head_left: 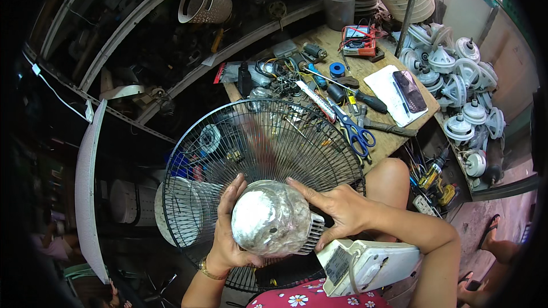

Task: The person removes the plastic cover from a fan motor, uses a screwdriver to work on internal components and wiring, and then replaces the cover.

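A worn, silvery-white fan motor cover (268, 214), rounded with a slotted end, sits behind a black wire fan grille (228, 131). My left hand (225, 242) is wrapped round its left side, thumb underneath. On the other side my right hand (342, 208) grips it near the slots, index finger along the top and thumb lower down. Below my right hand lies the white fan base (371, 268), tilted, with a label and a cord across it. Part of the grille is hidden by the cover and my hands.
A wooden workbench (416, 122) ahead bears blue-handled scissors (357, 134), a hammer (388, 128), a screwdriver (371, 101), a multimeter (359, 41) and a phone (409, 90). White fan parts (459, 80) are piled at right, above a yellow drill (436, 168). A panel (91, 194) stands at left.
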A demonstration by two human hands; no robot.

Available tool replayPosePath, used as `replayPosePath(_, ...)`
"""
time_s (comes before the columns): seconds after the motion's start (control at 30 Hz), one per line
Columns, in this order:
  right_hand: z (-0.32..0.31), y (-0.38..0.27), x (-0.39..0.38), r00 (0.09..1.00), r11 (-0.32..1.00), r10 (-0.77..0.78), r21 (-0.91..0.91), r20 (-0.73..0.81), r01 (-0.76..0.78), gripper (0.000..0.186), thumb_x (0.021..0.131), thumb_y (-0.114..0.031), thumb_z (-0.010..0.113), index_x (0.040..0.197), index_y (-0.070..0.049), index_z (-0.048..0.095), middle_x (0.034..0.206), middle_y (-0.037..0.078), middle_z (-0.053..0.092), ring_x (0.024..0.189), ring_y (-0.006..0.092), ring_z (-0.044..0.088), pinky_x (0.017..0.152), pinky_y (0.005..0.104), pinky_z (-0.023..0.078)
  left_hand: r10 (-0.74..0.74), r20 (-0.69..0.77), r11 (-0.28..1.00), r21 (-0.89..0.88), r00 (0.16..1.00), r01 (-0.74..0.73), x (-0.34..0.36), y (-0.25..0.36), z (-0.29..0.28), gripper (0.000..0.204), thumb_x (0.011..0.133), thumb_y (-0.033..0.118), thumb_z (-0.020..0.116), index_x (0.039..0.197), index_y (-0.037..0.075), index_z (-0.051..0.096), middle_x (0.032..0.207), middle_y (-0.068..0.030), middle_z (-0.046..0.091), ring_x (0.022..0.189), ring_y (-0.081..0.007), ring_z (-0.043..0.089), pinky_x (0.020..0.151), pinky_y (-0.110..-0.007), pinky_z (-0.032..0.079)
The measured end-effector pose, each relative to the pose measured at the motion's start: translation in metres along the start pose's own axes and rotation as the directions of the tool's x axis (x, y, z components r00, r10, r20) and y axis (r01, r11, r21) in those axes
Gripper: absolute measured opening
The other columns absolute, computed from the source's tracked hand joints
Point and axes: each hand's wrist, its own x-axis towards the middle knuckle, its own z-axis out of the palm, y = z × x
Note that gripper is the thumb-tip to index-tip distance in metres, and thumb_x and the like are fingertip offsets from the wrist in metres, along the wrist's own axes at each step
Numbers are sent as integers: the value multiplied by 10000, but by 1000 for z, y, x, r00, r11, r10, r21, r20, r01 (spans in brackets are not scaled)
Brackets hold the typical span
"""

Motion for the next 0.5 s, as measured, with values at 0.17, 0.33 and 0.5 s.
replayPosePath(0.17, -6, -2, 0, 998, 1000, 29, 11, 48, -29, 1298, 617, -657, 750, 1517, -36, 50, 984, 212, 676, 628, 352, 644, 600, 399, 511, 3, -39, 1000, 3, 999, -3, 5, 3, 4, 1336, 490, 775, 744, 1474, 44, 213, 1470, -282, 273, 1369, -402, 319, 1106, -505, 315)
replayPosePath(0.33, -5, 4, 1, 999, 998, -34, 63, 25, 32, 1263, 672, -653, 719, 1510, -7, 30, 871, 236, 665, 570, 349, 623, 576, 394, 498, 0, -40, 998, 66, 999, 2, 7, 2, 2, 1312, 502, 794, 728, 1462, 36, 255, 1438, -291, 322, 1327, -411, 382, 1071, -497, 360)
replayPosePath(0.5, -8, 3, -1, 999, 990, 7, 143, 41, -13, 1191, 726, -675, 658, 1518, -46, 29, 832, 252, 650, 650, 401, 638, 630, 439, 508, 18, -32, 997, 81, 999, -15, 11, 1, 2, 1275, 517, 781, 735, 1462, 64, 269, 1423, -298, 335, 1312, -424, 393, 1065, -501, 363)
